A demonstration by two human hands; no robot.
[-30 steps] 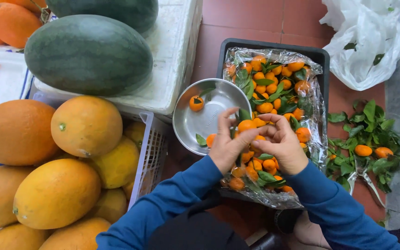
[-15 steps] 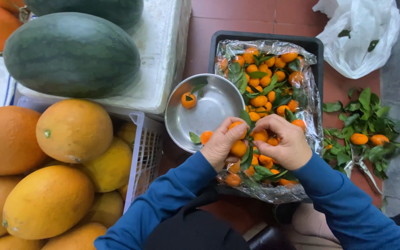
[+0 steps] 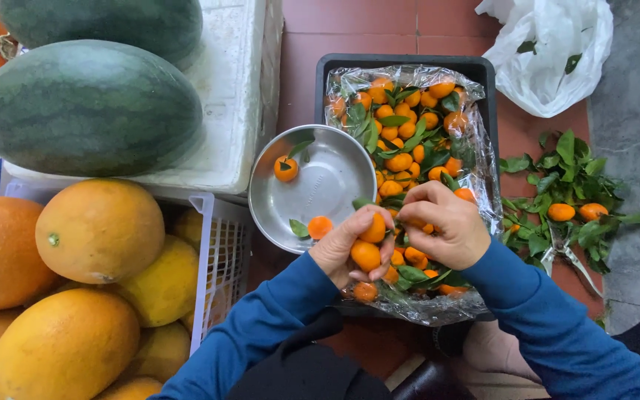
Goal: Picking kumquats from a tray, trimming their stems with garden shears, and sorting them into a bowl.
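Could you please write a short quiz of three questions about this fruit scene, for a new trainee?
1. True or false: the left hand holds small orange fruits.
2. How many small fruits lie in the metal bowl?
A) none B) two C) six
3. What lines the black tray that holds the heap of small fruits and leaves?

Key
1. True. The right hand is touching the top one too.
2. B, two: one near the rim beside the left hand, one farther in with a leaf on it.
3. A clear plastic bag.
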